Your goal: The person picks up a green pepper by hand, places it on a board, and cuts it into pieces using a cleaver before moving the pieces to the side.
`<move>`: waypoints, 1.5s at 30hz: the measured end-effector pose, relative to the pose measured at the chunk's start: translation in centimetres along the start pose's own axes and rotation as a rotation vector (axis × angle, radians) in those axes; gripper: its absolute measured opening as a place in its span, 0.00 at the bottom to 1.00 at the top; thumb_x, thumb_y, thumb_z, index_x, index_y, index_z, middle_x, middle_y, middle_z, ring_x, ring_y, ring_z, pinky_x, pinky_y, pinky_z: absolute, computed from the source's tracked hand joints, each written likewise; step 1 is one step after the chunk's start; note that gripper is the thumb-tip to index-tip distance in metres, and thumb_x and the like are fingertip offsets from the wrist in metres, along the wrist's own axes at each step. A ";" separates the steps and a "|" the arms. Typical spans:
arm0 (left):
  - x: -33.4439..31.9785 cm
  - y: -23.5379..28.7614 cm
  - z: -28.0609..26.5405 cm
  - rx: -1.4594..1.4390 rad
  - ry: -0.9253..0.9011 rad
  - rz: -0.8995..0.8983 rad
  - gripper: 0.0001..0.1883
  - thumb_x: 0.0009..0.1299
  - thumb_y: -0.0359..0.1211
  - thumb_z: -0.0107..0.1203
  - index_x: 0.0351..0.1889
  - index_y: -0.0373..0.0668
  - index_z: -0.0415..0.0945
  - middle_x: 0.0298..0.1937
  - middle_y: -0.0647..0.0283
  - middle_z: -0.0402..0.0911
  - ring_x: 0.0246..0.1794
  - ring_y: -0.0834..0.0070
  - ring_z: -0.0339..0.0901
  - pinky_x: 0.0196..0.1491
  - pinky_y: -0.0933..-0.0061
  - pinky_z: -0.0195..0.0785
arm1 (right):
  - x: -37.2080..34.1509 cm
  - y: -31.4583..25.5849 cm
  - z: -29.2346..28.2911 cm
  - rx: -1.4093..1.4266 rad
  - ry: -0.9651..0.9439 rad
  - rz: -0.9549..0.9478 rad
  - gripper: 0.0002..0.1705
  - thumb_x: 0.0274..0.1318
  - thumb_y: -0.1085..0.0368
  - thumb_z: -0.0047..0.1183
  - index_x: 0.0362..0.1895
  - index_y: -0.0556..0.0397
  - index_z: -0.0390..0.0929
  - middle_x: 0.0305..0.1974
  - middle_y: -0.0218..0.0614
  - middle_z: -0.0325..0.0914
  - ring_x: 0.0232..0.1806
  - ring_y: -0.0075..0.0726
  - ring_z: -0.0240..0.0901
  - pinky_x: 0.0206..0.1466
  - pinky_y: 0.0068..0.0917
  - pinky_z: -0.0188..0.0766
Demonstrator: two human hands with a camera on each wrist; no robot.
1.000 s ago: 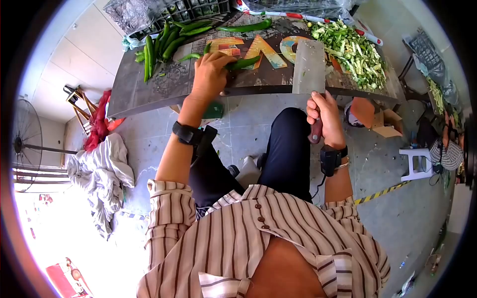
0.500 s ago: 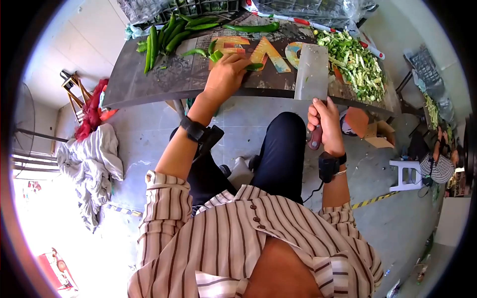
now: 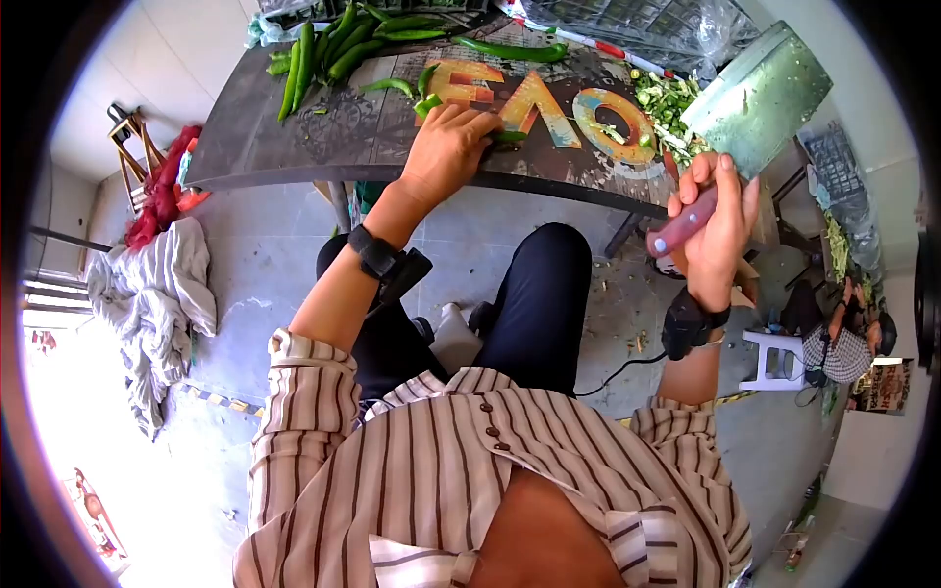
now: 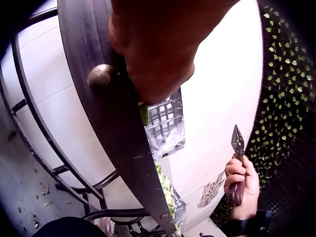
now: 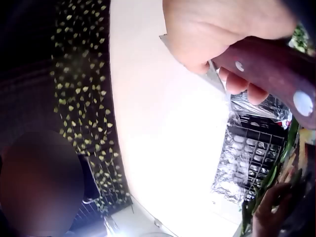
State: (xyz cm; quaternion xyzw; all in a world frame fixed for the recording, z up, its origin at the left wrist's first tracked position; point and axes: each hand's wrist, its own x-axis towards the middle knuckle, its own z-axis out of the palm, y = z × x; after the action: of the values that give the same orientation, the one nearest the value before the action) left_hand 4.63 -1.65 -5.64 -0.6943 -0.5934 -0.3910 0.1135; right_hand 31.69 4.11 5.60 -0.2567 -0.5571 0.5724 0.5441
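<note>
On the dark table (image 3: pixel 294 147), my left hand (image 3: pixel 451 147) holds a green chili pepper (image 3: pixel 508 136) flat near the front edge, its fingers bent over it. Only the pepper's right end shows clearly past the fingers. My right hand (image 3: pixel 720 211) grips the riveted brown handle of a cleaver (image 3: pixel 760 98), raised at the right with its broad blade tilted up and away. Bits of green stick to the blade. Behind the blade lies a heap of chopped peppers (image 3: pixel 667 103), partly hidden. In the left wrist view the cleaver (image 4: pixel 238 140) appears almost edge-on.
Whole green peppers (image 3: pixel 343 49) are piled at the table's back left, and one long pepper (image 3: pixel 510 49) lies at the back middle. Black crates (image 3: pixel 627 29) with plastic wrap stand beyond. A white stool (image 3: pixel 772 361) and another person (image 3: pixel 838 343) are off to the right.
My right hand has lifted the cleaver up and to the right, turning its blade outward. My left hand has shifted a little rightward along the pepper, leaving less of its right end exposed.
</note>
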 end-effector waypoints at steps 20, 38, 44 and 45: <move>-0.1 1.6 -0.2 -0.096 0.161 -0.004 0.06 0.56 0.30 0.59 0.31 0.44 0.78 0.36 0.68 0.76 0.37 0.67 0.72 0.43 0.70 0.66 | 3.8 1.5 3.9 -1.062 -0.677 0.095 0.11 0.59 0.64 0.44 0.32 0.62 0.66 0.16 0.40 0.66 0.16 0.36 0.65 0.20 0.32 0.61; 0.1 2.0 -0.5 -0.089 0.150 -0.004 0.06 0.53 0.29 0.59 0.30 0.44 0.78 0.35 0.68 0.75 0.38 0.68 0.72 0.42 0.71 0.67 | 4.9 0.6 5.8 -1.320 -0.985 -0.077 0.13 0.57 0.65 0.45 0.35 0.66 0.68 0.23 0.58 0.70 0.29 0.63 0.68 0.32 0.46 0.64; 0.1 2.0 -0.4 -0.083 0.149 0.005 0.06 0.52 0.29 0.59 0.29 0.44 0.78 0.34 0.69 0.75 0.37 0.69 0.72 0.41 0.71 0.67 | 5.5 0.6 5.9 -1.356 -1.059 -0.160 0.14 0.57 0.64 0.45 0.35 0.67 0.67 0.24 0.59 0.70 0.30 0.64 0.68 0.33 0.47 0.64; 0.1 2.0 -0.4 -0.085 0.149 0.003 0.06 0.52 0.29 0.59 0.29 0.45 0.78 0.34 0.70 0.75 0.37 0.69 0.72 0.41 0.71 0.67 | 5.6 0.5 6.1 -1.382 -1.076 -0.118 0.14 0.57 0.64 0.45 0.35 0.67 0.67 0.24 0.59 0.70 0.30 0.64 0.68 0.33 0.47 0.64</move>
State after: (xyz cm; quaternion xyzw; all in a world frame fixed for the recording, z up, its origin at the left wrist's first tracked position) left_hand 6.33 -2.40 -4.70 -0.6684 -0.5650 -0.4664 0.1284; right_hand 24.50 7.07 8.42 -0.1950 -0.9724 0.1214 -0.0410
